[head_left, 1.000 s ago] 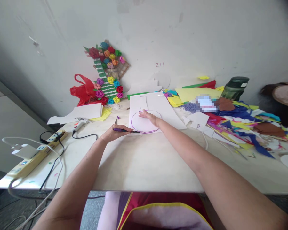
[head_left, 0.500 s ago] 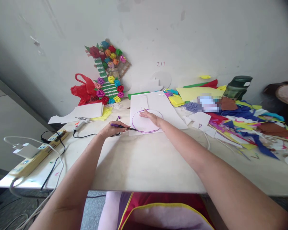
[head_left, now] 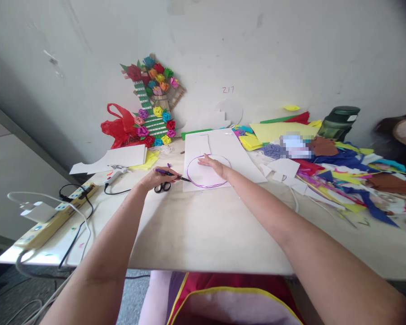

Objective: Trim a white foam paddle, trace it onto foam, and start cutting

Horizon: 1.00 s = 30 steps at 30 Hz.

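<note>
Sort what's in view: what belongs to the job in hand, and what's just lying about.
In the job:
- left hand, holding the purple pen
- right hand, resting on the purple-edged circle
- white sheet beneath

Apparently just lying about:
- black-handled scissors
- power strip
- red bag
- green bottle

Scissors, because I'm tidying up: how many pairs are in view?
1: the black-handled scissors on the table, partly hidden by the left hand. More may be under the colored scraps.
</note>
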Each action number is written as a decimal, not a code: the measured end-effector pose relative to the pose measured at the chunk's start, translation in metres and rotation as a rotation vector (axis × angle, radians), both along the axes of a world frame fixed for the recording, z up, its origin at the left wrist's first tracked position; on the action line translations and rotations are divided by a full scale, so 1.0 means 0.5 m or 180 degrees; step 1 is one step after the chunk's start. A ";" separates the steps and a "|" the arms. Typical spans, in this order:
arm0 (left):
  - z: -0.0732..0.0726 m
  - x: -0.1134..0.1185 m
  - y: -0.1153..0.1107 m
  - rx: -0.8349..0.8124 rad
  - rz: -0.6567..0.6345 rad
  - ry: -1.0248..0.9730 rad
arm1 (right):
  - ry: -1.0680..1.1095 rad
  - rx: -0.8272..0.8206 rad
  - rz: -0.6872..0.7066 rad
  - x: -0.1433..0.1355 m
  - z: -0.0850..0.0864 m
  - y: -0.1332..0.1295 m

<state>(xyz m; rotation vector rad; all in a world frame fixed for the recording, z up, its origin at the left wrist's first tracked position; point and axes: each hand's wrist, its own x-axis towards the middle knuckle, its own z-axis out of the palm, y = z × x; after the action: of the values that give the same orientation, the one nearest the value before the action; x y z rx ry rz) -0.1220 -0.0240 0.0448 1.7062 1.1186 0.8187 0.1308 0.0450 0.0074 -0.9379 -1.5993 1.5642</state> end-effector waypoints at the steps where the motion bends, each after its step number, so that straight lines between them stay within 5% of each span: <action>1: -0.001 -0.004 0.006 -0.0010 0.0004 -0.0002 | -0.0004 -0.0008 -0.0009 0.000 0.001 -0.001; 12: 0.006 -0.006 0.019 0.0141 0.0313 -0.0281 | 0.0003 0.0059 -0.0079 0.001 0.003 -0.003; 18: 0.027 0.006 0.015 0.0668 0.0959 -0.0810 | 0.0080 0.0286 -0.0094 0.007 -0.005 0.001; 24: 0.037 0.078 0.046 0.0785 0.1243 -0.0944 | 0.0065 0.0605 -0.0220 0.012 -0.014 0.007; 30: 0.023 0.157 0.074 0.0986 0.0984 0.0025 | 0.0116 0.0646 -0.0309 0.010 -0.014 0.006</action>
<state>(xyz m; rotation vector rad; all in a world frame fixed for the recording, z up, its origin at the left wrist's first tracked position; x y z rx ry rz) -0.0434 0.0129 0.0561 1.8098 1.3356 1.2318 0.1358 0.0481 0.0002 -0.8583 -1.6273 1.3182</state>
